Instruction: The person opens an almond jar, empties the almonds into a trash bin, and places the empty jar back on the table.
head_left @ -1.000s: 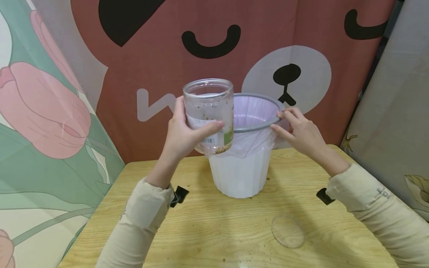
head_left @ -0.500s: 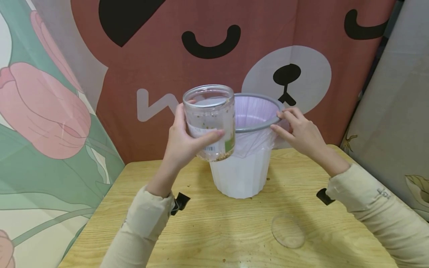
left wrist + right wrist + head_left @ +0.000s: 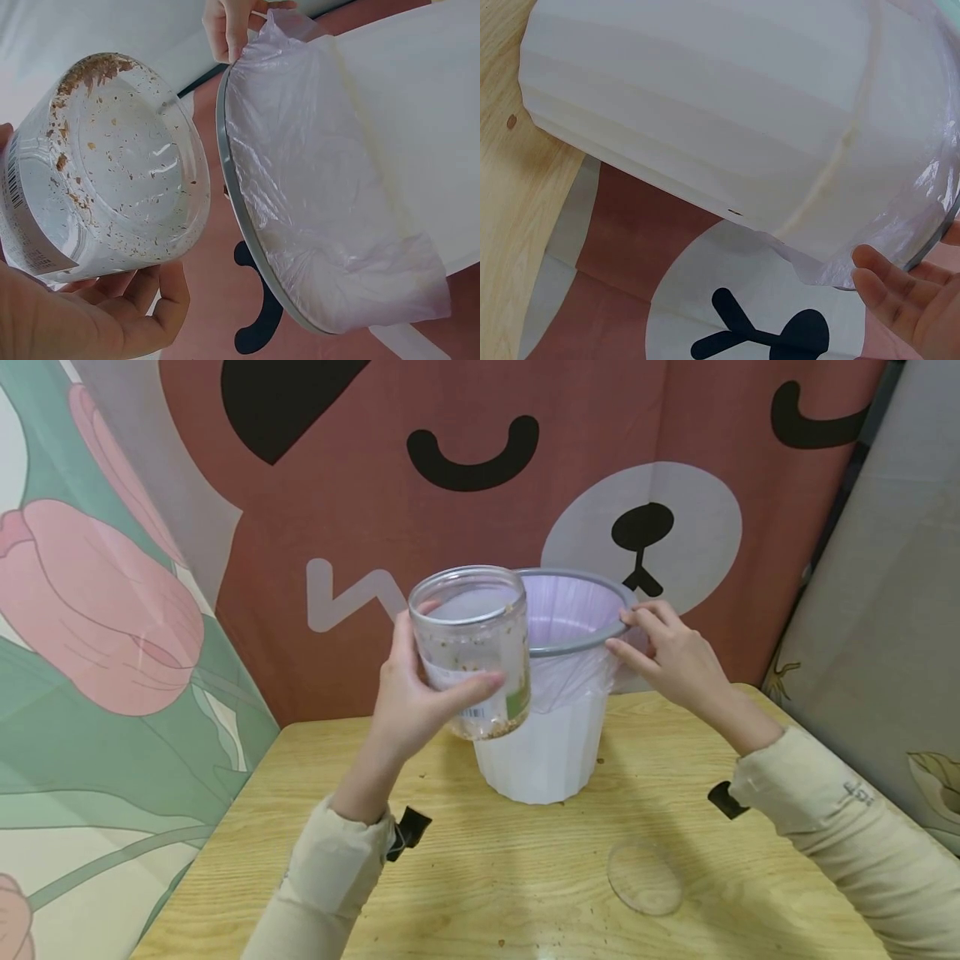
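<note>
A clear plastic jar with a paper label is gripped in my left hand, thumb across its front. It is uncapped and slightly tilted; brown crumbs cling to its bottom and wall, plain in the left wrist view on the jar's base. Behind and to the right of the jar stands a white trash can lined with a thin purple bag under a grey rim ring. My right hand pinches that ring at its right side. The jar hides part of the can's left side.
A clear round lid lies on the wooden table at the front right. Small crumbs dot the tabletop. Printed cloth hangs close behind the can and on both sides.
The jar in my left hand has come down and a little nearer, its mouth turning more toward the head camera. My right hand and the trash can have stayed put.
</note>
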`<state>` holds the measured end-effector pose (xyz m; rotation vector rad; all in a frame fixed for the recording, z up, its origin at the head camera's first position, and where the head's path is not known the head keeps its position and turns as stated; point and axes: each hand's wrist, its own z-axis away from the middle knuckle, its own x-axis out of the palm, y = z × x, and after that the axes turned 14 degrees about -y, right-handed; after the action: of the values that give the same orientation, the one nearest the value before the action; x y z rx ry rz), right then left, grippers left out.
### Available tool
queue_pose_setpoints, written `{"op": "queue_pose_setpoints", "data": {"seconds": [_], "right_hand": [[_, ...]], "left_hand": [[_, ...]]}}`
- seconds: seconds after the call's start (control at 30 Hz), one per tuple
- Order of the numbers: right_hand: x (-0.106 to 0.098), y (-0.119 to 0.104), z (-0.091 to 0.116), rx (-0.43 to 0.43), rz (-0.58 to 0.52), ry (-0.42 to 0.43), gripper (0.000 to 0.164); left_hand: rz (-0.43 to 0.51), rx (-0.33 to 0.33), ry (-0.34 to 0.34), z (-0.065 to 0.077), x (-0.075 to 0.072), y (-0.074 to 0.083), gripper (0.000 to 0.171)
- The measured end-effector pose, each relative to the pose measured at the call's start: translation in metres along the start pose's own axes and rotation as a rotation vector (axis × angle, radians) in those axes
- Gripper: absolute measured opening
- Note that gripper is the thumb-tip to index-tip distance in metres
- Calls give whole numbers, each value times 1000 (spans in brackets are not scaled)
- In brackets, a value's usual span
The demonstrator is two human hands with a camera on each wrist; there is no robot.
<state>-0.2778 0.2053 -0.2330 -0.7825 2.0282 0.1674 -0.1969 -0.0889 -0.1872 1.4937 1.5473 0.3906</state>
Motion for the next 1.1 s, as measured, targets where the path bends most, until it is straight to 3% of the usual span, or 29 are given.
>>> {"op": "queue_pose_setpoints", "data": {"seconds": [1.1], "right_hand": [[0, 0, 0, 5, -10, -6, 43]], "left_hand": [[-21, 47, -40, 25, 13, -14, 81]]}}
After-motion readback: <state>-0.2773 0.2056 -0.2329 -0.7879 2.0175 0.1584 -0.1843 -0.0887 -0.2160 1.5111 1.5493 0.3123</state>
